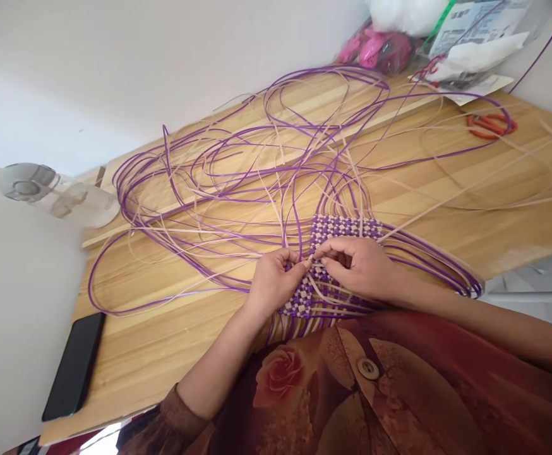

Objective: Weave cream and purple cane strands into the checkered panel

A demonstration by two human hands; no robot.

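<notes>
A woven piece (333,227) of purple and beige cord, patterned in small checks, lies near the table's front edge. Long loose strands (238,129) fan out from it to the left, back and right. My left hand (276,278) rests over its left part, thumb and forefinger pinched on a beige strand. Close beside it, my right hand (361,265) pinches at the same spot, its fingertips almost meeting the left ones. Beige and purple strands run below both hands. The fingertips hide the exact point of the weave between them.
Orange-handled scissors (491,125) lie at the back right, under some strands. Behind them are plastic bags with pink items (375,50) and papers. A black phone (74,366) lies at the left edge of the wooden table (162,360). A clear bottle with a grey cap (27,181) is at the far left.
</notes>
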